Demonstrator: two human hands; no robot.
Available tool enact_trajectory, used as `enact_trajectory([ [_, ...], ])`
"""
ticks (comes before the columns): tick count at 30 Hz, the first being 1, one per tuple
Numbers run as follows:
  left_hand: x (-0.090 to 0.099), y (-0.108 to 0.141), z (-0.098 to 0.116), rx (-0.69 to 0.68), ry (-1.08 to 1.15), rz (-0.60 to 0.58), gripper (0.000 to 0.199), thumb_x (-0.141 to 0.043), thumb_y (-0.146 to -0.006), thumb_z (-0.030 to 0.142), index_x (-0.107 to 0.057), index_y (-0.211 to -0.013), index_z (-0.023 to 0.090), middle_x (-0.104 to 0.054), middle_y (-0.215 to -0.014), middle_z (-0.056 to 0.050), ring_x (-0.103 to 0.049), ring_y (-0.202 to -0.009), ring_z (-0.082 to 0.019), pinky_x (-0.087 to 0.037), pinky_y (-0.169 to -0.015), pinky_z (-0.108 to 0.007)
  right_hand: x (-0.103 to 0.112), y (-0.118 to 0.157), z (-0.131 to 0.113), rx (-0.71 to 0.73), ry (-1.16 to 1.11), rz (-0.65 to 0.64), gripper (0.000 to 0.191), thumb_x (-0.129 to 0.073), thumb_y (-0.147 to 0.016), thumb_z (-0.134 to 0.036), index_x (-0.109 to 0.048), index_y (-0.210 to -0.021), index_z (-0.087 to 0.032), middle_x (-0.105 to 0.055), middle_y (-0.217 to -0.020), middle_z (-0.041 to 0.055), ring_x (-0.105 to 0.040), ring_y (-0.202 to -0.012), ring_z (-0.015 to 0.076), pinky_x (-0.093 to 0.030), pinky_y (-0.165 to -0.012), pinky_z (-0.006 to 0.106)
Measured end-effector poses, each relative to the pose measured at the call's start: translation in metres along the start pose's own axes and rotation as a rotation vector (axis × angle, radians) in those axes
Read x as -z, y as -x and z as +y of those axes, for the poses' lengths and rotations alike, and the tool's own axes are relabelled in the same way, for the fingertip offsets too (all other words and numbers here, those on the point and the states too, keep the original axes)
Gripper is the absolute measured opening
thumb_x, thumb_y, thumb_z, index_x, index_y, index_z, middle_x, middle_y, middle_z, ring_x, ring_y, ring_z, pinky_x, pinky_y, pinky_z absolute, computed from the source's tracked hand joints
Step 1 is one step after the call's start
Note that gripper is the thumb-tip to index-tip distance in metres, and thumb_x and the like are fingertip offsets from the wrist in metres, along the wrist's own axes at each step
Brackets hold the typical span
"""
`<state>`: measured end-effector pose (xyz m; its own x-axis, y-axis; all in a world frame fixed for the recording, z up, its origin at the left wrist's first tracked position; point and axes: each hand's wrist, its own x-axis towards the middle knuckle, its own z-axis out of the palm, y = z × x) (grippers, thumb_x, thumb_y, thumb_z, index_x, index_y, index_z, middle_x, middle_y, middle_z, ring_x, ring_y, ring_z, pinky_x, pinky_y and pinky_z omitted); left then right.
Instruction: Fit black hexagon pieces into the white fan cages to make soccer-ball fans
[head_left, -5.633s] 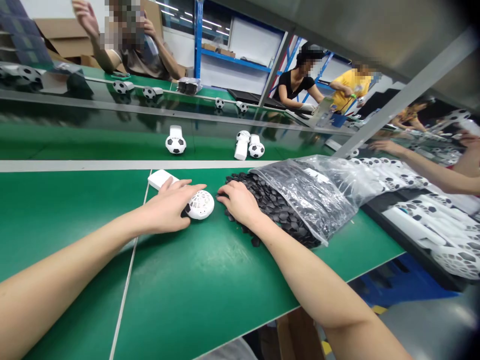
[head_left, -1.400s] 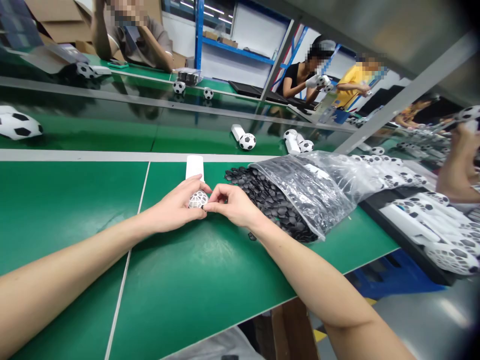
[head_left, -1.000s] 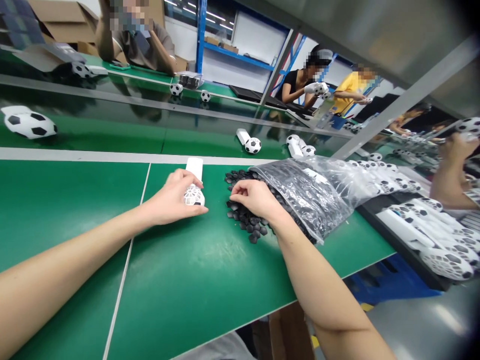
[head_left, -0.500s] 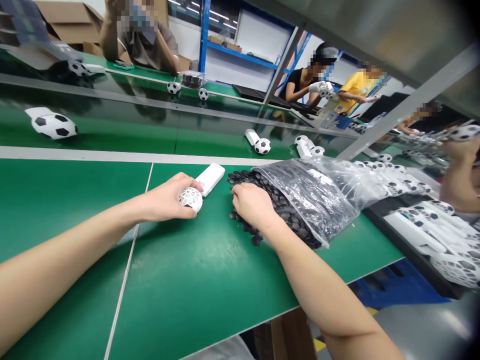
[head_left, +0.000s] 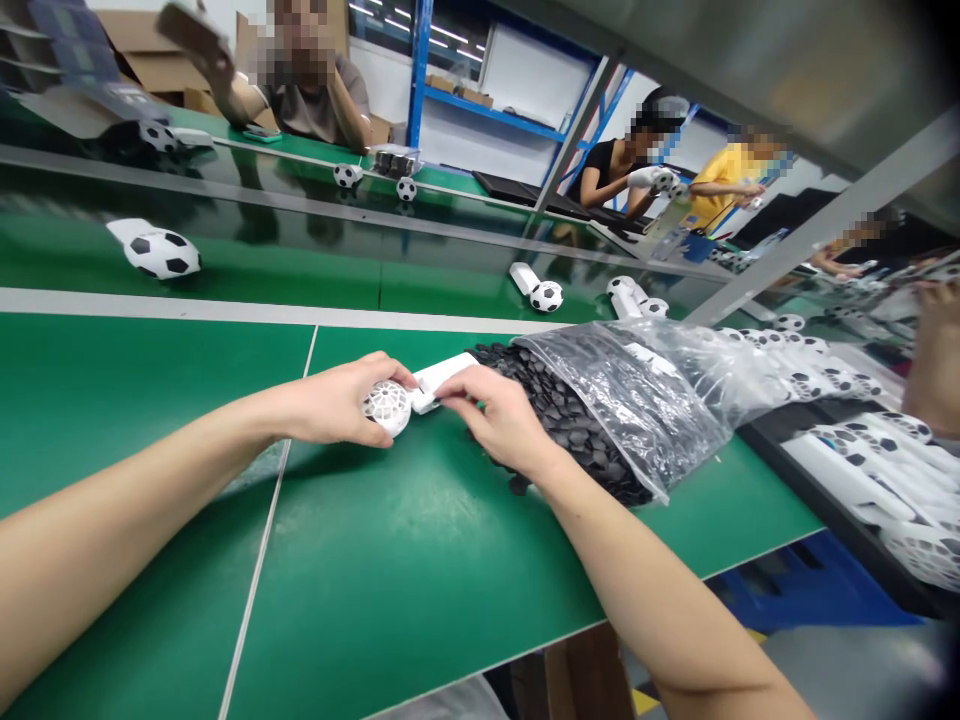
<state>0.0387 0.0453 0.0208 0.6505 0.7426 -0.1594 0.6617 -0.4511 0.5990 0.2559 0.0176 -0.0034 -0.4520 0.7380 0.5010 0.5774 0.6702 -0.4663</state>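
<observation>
My left hand (head_left: 341,402) grips a white device by its round, openwork football-patterned head (head_left: 388,408), fingers and thumb around the sides. Its flat white handle (head_left: 454,372) points right, towards a heap of small black pieces (head_left: 559,405) at the mouth of a clear plastic bag (head_left: 637,380). Close to where head and handle meet, my right hand (head_left: 499,415) is in a pinch. A small dark piece, apparently one of the black ones, shows at its fingertips; its outline is too small to make out.
Finished-looking black-and-white football devices lie on the green conveyor (head_left: 300,270) beyond the pale rail (head_left: 247,308). A black tray (head_left: 780,440) of white devices stands at right. Several people sit across and along the line. A slanting metal post (head_left: 780,235) rises at right.
My right hand has moved left from the black heap to the white device, whose handle now points more to the right. Football devices on the conveyor appear further right; the person opposite has moved an arm.
</observation>
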Motion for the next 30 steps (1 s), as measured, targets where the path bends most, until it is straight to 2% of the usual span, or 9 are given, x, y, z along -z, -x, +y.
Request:
enact_trajectory([
  [4,-0.003,-0.001,0.002,-0.034,0.016,-0.003,0.055,-0.056,-0.061,0.027,-0.045,-0.115,0.022,-0.044,-0.113,-0.003,-0.051,-0.096,-0.02,-0.043,-0.078,-0.027,-0.016,0.0,-0.009,0.185,-0.088,-0.063,0.013,-0.05,-0.085,-0.014,-0.062,-0.085,-0.02,-0.063,-0.087,0.0026,-0.058,-0.084,0.0131,-0.047,-0.076,0.026],
  [8,-0.008,-0.002,0.002,-0.048,0.029,0.019,0.054,-0.057,-0.061,0.029,-0.045,-0.113,0.02,-0.044,-0.111,-0.004,-0.051,-0.097,-0.021,-0.043,-0.082,-0.029,-0.023,-0.002,-0.011,0.263,-0.067,-0.047,0.014,-0.047,-0.086,-0.014,-0.06,-0.084,-0.018,-0.063,-0.087,0.0045,-0.057,-0.084,0.0144,-0.047,-0.076,0.028],
  [10,-0.011,-0.003,0.002,-0.058,0.033,0.063,0.052,-0.059,-0.062,0.036,-0.047,-0.11,0.02,-0.045,-0.109,-0.004,-0.05,-0.099,-0.022,-0.042,-0.085,-0.031,-0.025,-0.003,-0.01,0.239,-0.061,-0.042,0.011,-0.048,-0.086,-0.015,-0.059,-0.085,-0.019,-0.063,-0.085,0.0038,-0.057,-0.082,0.0146,-0.046,-0.075,0.028],
  [14,-0.015,-0.003,0.003,-0.025,0.036,0.127,0.045,-0.058,-0.066,0.044,-0.049,-0.103,0.022,-0.046,-0.104,-0.002,-0.052,-0.094,-0.022,-0.041,-0.084,-0.033,-0.027,-0.004,-0.007,0.088,-0.136,-0.002,0.001,-0.058,-0.081,-0.02,-0.057,-0.082,-0.019,-0.06,-0.078,0.001,-0.056,-0.074,0.0127,-0.046,-0.069,0.025],
  [18,-0.016,-0.001,0.007,0.008,0.013,0.139,0.042,-0.055,-0.065,0.04,-0.049,-0.102,0.02,-0.047,-0.102,-0.002,-0.053,-0.09,-0.021,-0.042,-0.08,-0.032,-0.028,-0.006,0.0,0.02,-0.19,0.028,0.016,-0.067,-0.074,-0.031,-0.057,-0.073,-0.018,-0.059,-0.072,-0.0006,-0.055,-0.072,0.0127,-0.045,-0.069,0.025],
  [25,-0.022,-0.004,0.009,0.014,-0.011,0.188,0.038,-0.053,-0.064,0.033,-0.048,-0.099,0.02,-0.047,-0.099,-0.003,-0.052,-0.09,-0.022,-0.042,-0.078,-0.033,-0.028,-0.011,0.007,-0.031,-0.091,-0.005,0.024,-0.066,-0.073,-0.04,-0.056,-0.069,-0.018,-0.057,-0.07,-0.0014,-0.051,-0.07,0.0121,-0.041,-0.067,0.024],
  [28,-0.021,-0.004,0.005,-0.016,0.027,0.154,0.041,-0.056,-0.063,0.034,-0.049,-0.101,0.02,-0.048,-0.1,-0.003,-0.052,-0.091,-0.022,-0.042,-0.08,-0.032,-0.028,-0.012,0.003,-0.049,-0.091,0.003,0.023,-0.067,-0.073,-0.039,-0.056,-0.07,-0.018,-0.058,-0.072,-0.0007,-0.052,-0.072,0.0126,-0.042,-0.069,0.025],
  [30,-0.015,0.0,0.003,-0.053,0.046,0.101,0.048,-0.06,-0.059,0.033,-0.049,-0.104,0.02,-0.048,-0.104,-0.003,-0.052,-0.093,-0.021,-0.043,-0.079,-0.03,-0.024,-0.012,-0.001,-0.03,-0.121,0.059,0.02,-0.068,-0.072,-0.036,-0.057,-0.074,-0.019,-0.059,-0.078,0.0002,-0.054,-0.077,0.0133,-0.043,-0.073,0.026],
])
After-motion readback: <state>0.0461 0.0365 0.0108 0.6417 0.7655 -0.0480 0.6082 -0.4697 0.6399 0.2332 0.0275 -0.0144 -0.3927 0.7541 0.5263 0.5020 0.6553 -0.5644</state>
